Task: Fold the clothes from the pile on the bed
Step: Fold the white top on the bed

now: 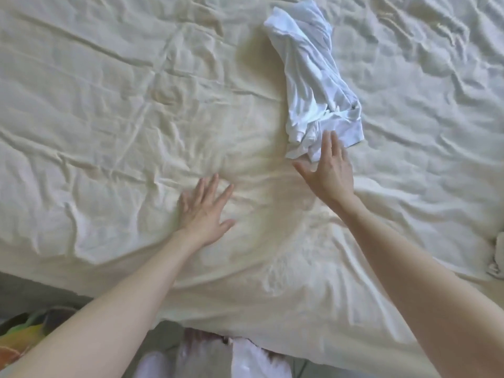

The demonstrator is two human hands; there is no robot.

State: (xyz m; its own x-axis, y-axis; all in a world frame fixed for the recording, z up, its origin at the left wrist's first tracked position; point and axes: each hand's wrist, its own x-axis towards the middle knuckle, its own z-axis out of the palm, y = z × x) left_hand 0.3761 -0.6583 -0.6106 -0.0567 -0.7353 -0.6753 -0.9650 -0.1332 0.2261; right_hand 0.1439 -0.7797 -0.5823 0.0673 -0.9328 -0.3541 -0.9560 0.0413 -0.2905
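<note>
Two bare forearms reach in from the bottom edge over a bed covered by a wrinkled cream sheet point(109, 110). Nearest the camera, below the mattress edge: blurred white fabric point(245, 358) at bottom centre, and a multicoloured item point(24, 334) at bottom left, too blurred to identify. Left hand point(203, 211) lies palm down on the sheet, fingers straight and slightly spread, thumb out to the side, holding nothing. Right hand point(331, 171) sits further out, fingers extended and close together, thumb splayed left; fingertips touch the near end of a white garment point(313, 85), no grip or pinch visible. The garment is crumpled into a long bunch, running from the right hand's fingertips away toward the top of the frame, right of centre, lying on the sheet. A hem or band shows at its near right corner. At the right edge, mid-height, a bit of pale cloth point(497, 255) is cut off by the frame. No readable writing, labels or logos anywhere.
</note>
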